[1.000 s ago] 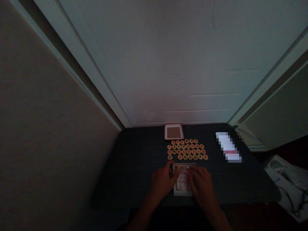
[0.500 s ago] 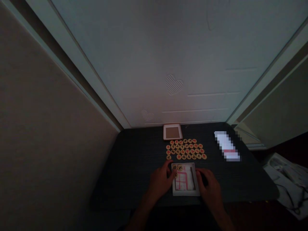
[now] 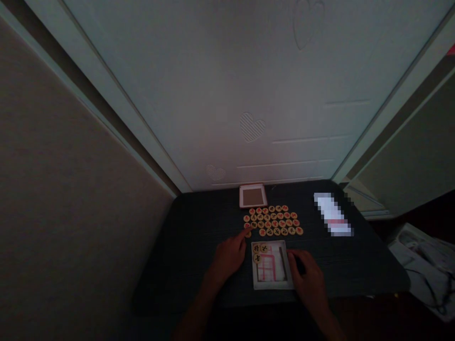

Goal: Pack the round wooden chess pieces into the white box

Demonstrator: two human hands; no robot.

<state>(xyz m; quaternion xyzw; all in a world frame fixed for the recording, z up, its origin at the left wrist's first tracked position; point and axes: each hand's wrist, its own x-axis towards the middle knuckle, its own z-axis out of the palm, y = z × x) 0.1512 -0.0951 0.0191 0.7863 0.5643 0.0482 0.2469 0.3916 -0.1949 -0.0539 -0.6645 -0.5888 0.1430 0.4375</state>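
Observation:
Several round wooden pieces with red or black characters point(image 3: 275, 224) lie in rows on the dark table. Nearer me sits a white open box point(image 3: 269, 286) with a pink-lined sheet inside and three round pieces point(image 3: 263, 248) at its upper left. My left hand point(image 3: 230, 253) is left of the box, its index finger stretched out onto the pieces at the left end of the rows; its other fingers are curled. At the box's right edge, my right hand point(image 3: 307, 273) holds the rim between thumb and fingers.
A shallow lid-like tray point(image 3: 252, 205) lies behind the rows, near the white panel point(image 3: 227, 94). A blurred-out bright object point(image 3: 332, 213) is on the table's right. A white box with cables point(image 3: 423, 265) stands beyond the table's right edge.
My left hand has left the box's upper left corner and reached forward to the left end of the rows. The third piece in the box now shows fully. My right hand stays at the box.

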